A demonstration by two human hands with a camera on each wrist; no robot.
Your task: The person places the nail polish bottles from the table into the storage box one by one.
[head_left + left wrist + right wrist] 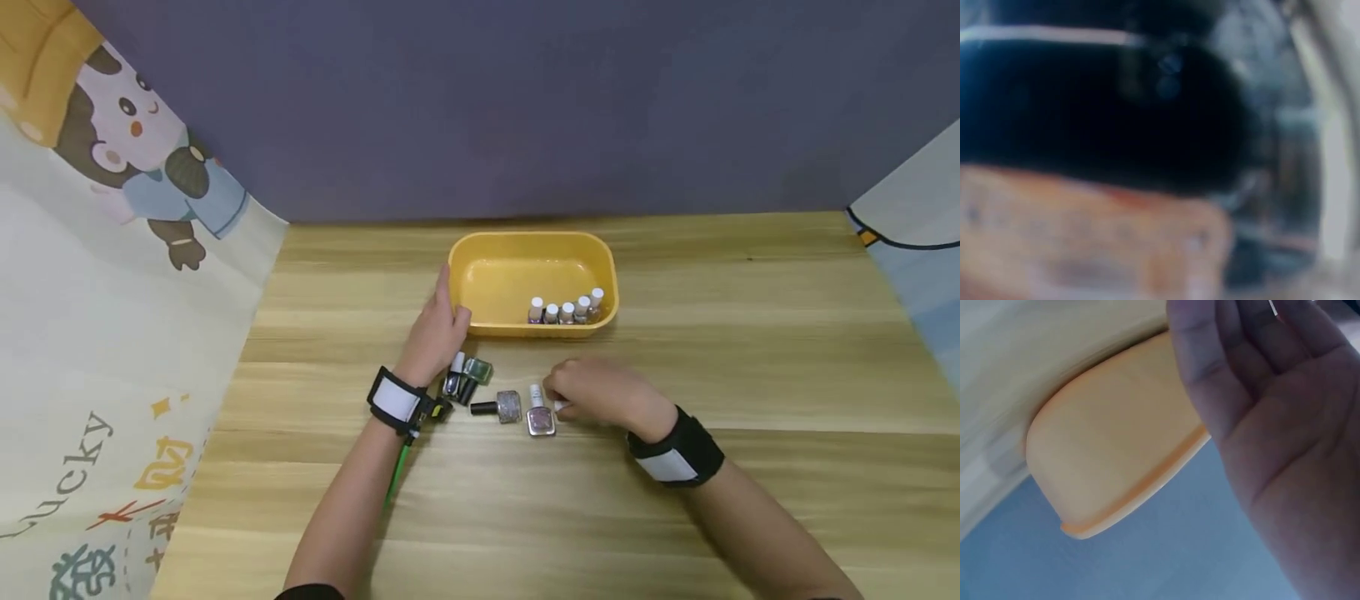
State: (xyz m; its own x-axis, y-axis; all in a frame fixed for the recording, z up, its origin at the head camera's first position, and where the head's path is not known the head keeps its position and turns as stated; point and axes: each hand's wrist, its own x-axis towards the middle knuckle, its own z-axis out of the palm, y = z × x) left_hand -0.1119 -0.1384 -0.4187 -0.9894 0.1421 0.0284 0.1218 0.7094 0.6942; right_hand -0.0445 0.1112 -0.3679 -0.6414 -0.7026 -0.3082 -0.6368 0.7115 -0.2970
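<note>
My left hand (433, 337) holds the front left corner of a yellow plastic tub (480, 331), thumb at the front and fingers along the side. Inside the tub, several nail polish bottles (567, 313) with white caps stand along the front right wall. My right hand (603, 392) pinches a white-capped nail polish bottle (561, 406), mostly hidden under the fingers. In the right wrist view its fingers (1200, 356) are curled. Just left of it lies a glittery pink nail polish bottle (541, 420) with a white cap.
A glittery silver bottle (508, 407) with a black cap lies left of the pink one. By the left wrist, a green bottle (477, 370) and a dark bottle (452, 383) lie close together. A dark blue panel (562, 108) backs the wooden table (750, 350). The left wrist view is blurred.
</note>
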